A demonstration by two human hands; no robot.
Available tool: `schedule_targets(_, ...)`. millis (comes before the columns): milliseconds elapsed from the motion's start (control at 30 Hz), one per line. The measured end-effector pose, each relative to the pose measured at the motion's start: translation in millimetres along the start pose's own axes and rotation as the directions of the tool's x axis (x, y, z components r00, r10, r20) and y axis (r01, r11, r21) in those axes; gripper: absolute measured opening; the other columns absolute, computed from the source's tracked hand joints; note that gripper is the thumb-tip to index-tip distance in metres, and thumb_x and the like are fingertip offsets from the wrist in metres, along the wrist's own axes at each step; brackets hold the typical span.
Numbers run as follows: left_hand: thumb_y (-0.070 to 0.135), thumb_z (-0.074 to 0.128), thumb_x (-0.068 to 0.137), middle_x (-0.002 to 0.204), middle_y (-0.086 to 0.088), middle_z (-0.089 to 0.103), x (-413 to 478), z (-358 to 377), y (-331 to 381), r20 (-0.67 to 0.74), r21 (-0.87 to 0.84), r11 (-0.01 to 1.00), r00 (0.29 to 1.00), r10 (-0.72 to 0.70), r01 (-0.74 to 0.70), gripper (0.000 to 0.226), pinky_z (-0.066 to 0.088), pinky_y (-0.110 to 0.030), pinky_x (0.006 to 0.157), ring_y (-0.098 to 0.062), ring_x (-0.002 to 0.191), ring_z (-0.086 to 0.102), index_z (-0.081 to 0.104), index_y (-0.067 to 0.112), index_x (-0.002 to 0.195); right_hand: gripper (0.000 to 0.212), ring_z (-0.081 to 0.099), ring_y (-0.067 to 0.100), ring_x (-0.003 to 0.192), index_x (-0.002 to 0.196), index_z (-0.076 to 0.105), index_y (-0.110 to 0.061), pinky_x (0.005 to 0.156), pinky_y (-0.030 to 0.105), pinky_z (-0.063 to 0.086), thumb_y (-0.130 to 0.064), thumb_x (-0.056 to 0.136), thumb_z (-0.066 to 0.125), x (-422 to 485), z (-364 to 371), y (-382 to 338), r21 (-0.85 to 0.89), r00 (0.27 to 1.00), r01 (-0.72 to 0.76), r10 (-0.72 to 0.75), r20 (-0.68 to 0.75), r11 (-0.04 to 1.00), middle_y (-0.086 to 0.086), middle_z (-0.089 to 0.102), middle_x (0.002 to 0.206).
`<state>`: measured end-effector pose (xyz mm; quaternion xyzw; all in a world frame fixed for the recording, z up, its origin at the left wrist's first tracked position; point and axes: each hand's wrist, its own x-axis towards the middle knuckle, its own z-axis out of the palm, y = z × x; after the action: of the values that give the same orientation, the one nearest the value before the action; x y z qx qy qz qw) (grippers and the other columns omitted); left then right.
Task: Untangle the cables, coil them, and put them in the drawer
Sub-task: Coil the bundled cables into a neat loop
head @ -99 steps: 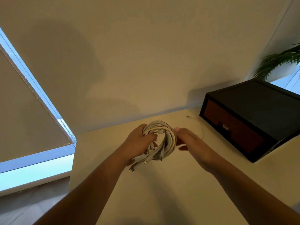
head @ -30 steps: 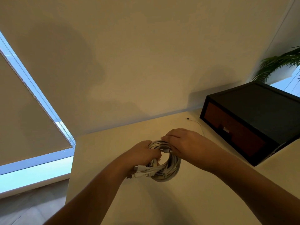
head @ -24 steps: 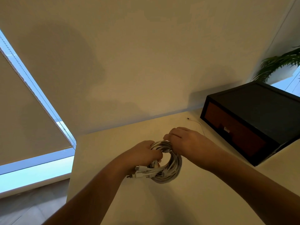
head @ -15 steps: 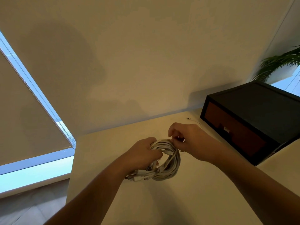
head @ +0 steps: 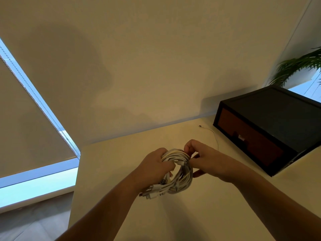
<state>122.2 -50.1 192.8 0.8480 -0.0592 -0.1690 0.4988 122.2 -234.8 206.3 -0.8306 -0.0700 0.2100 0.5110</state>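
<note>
So the left hand (head: 156,166) has its fingers curled through the white cable coil (head: 180,174), gripping its left side. Right hand (head: 206,160) pinches the coil's top edge, above the table (head: 208,214).

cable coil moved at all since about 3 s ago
Yes. The cable coil has come toward the person, away from the tip of the loose thin cable lying by the drawer unit.
</note>
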Motion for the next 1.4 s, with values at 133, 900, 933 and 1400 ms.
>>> schedule_targets(133, 0.01, 0.057, 0.086, 0.074, -0.002, 0.06, 0.6, 2.7, 0.4, -0.013, 0.006, 1.0, 1.0, -0.005, 0.005, 0.004, 0.046, -0.014, 0.047, -0.002, 0.055, 0.062, 0.055, 0.012, 0.088, 0.016, 0.063, 0.016, 0.081, 0.101, 0.048, -0.016, 0.069, 0.026, 0.056, -0.008, 0.089, 0.056, -0.8, 8.2, 2.7, 0.123, 0.998, -0.069, 0.069, 0.006, 0.99, 0.009, 0.059, 0.107)
schedule_targets(900, 0.01, 0.057, 0.086, 0.069, 0.0, 0.059, -0.7, -4.3, 11.3, -0.097, -0.024, 1.0, 0.995, 0.001, -0.003, 0.005, 0.043, -0.013, 0.045, -0.006, 0.057, 0.061, 0.055, 0.014, 0.084, 0.033, 0.051, 0.024, 0.072, 0.095, 0.05, -0.005, 0.062, 0.034, 0.04, 0.02, 0.076, 0.042, 0.2, 30.4, 11.5, 0.661, 0.996, 0.053, 0.006, -0.086, 0.749, 0.012, 0.056, 0.082)
schedule_targets(933, 0.01, 0.057, 0.086, 0.07, 0.0, 0.059, -0.3, -4.0, 11.3, -0.1, -0.03, 1.0, 0.995, -0.001, -0.002, 0.004, 0.043, -0.013, 0.045, -0.006, 0.057, 0.061, 0.055, 0.014, 0.084, 0.035, 0.051, 0.025, 0.072, 0.095, 0.05, -0.005, 0.061, 0.034, 0.04, 0.021, 0.074, 0.041, 0.7, 31.2, 11.9, 0.68, 0.996, 0.051, 0.008, -0.083, 0.731, 0.013, 0.056, 0.083)
schedule_targets(1400, 0.01, 0.059, 0.083, 0.077, -0.005, 0.059, 2.5, -14.1, 12.3, -0.093, -0.162, 0.986, 0.994, -0.059, 0.043, 0.008, 0.044, -0.03, 0.063, -0.012, 0.065, 0.062, 0.061, 0.008, 0.09, 0.044, 0.053, 0.025, 0.088, 0.11, 0.042, -0.01, 0.066, 0.033, 0.05, 0.024, 0.082, 0.04, 2.2, 37.9, 10.9, 0.599, 0.984, 0.177, -0.137, -0.113, 0.781, 0.015, 0.056, 0.1)
